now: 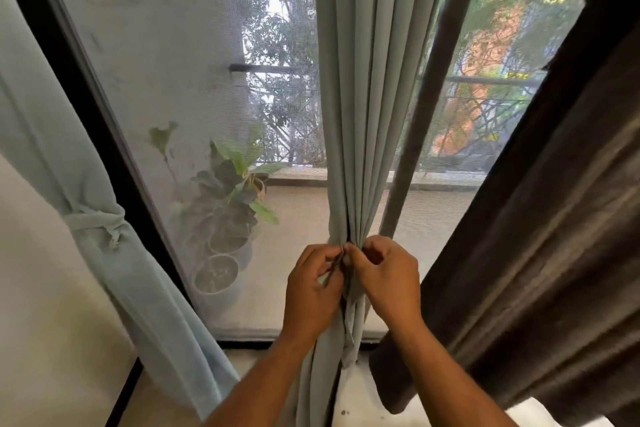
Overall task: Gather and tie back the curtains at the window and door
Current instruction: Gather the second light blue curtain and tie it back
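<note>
A pale grey-green curtain [360,87] hangs in the middle, gathered into tight pleats at waist height. My left hand [311,291] and my right hand [389,282] meet in front of the gathered point, each pinching an end of a thin tie strip [341,258] of the same cloth; its loose tail hangs down between my wrists. At the left, a light blue curtain [104,246] is bunched and bound by a knotted band [95,222].
A dark brown curtain [540,236] hangs loose at the right, its hem on the white floor. Behind the mesh screen [149,55] are potted plants [225,218] and a balcony railing. A black frame [86,104] runs diagonally at the left.
</note>
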